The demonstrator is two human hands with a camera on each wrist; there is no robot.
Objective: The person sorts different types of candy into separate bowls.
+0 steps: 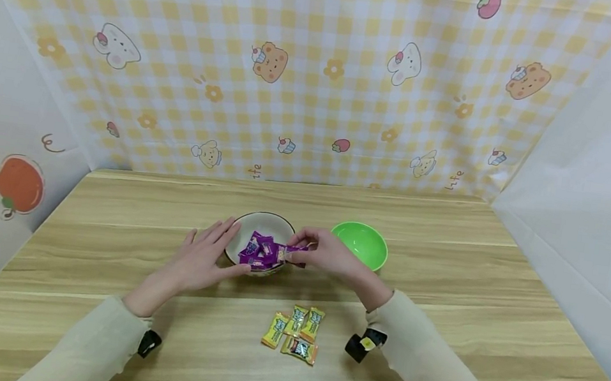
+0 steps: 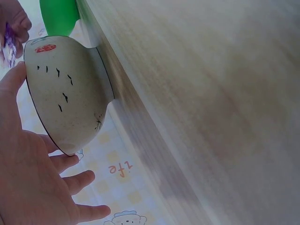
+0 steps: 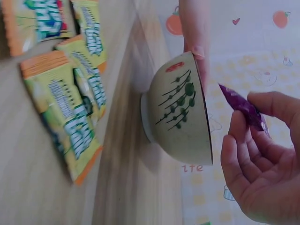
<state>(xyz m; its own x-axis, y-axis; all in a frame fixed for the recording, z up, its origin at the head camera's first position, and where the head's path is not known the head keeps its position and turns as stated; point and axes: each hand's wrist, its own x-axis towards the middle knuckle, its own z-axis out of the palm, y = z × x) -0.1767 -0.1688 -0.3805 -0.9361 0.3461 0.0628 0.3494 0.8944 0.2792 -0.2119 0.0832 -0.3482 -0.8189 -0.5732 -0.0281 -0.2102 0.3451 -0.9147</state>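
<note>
A cream bowl [image 1: 263, 222] with a dark rim and painted sprigs holds several purple-wrapped candies [image 1: 253, 245]. Spread along its left side, my left hand [image 1: 199, 260] touches the rim with thumb and forefinger. In the left wrist view the other fingers stand out straight, away from the bowl. My right hand [image 1: 328, 256] is at the bowl's right rim and pinches a purple-wrapped candy [image 3: 241, 107] between thumb and fingertips. From the right wrist view, that candy appears just beyond the rim, apart from the bowl wall.
Behind my right hand stands a bright green bowl [image 1: 361, 244]. Several yellow-wrapped candies [image 1: 299, 349] lie on the wooden table [image 1: 174, 353] in front of the cream bowl. A checked curtain [image 1: 317, 102] hangs along the table's back edge, with white cloth at both sides.
</note>
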